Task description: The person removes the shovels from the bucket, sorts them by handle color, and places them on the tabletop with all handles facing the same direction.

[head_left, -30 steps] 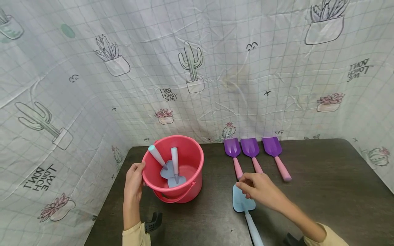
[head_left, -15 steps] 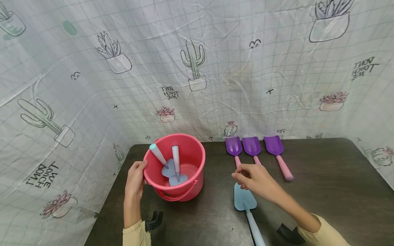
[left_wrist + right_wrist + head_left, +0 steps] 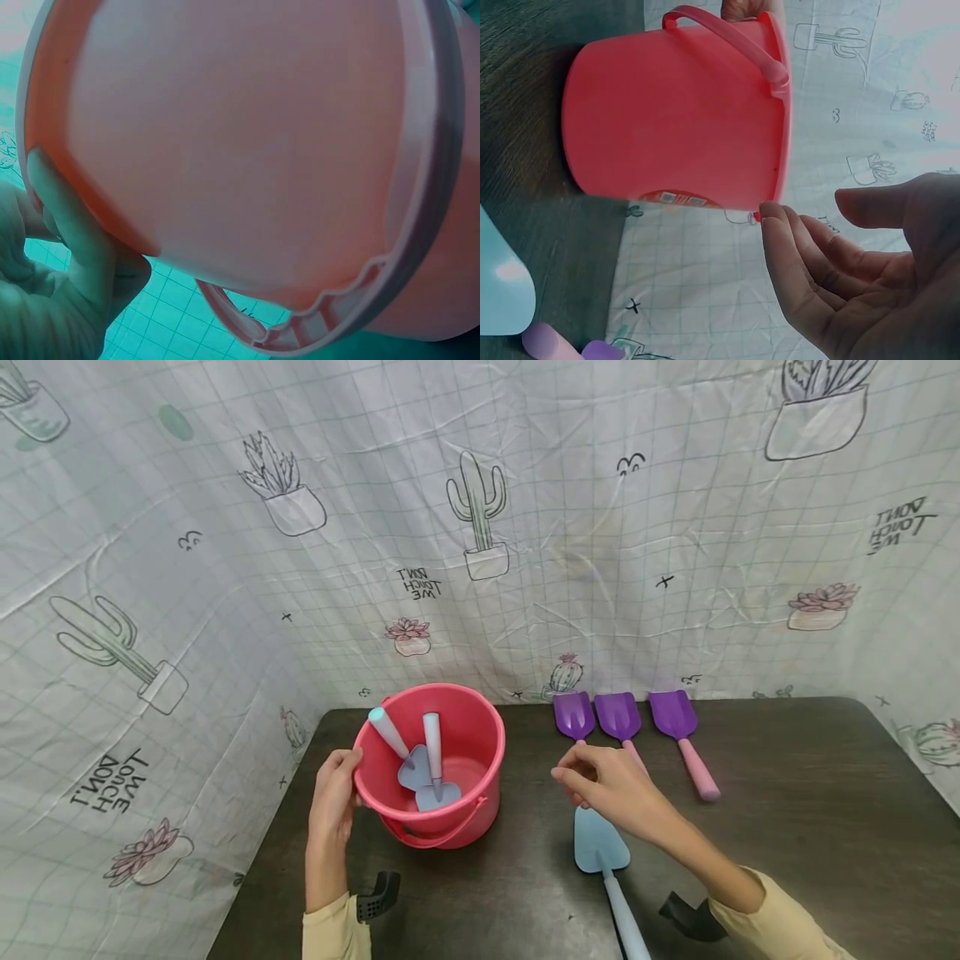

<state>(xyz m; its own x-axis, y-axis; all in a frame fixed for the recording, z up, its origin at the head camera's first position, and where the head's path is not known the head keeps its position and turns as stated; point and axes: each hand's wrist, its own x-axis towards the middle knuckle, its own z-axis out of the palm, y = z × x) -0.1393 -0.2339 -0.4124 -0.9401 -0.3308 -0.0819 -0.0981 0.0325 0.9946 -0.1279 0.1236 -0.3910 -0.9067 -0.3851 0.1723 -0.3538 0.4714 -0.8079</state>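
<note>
My left hand grips the left rim of a pink bucket, thumb over the edge in the left wrist view. The bucket stands on the dark table. Inside it lean two small grey-blue trowels with pale handles, one trowel at the left, the other trowel nearer the middle. My right hand hovers right of the bucket, fingers loosely bent and holding nothing; the right wrist view shows a gap between thumb and fingers. Below it lies a light blue shovel, handle toward me.
Three purple shovels with pink handles lie along the table's back edge: a left shovel, a middle shovel and a right shovel. My right hand partly covers two handles. A printed cactus curtain hangs behind the table.
My right hand has lifted slightly up and left, away from the light blue shovel toward the bucket. My left hand keeps its grip on the rim. The view has shifted a little.
</note>
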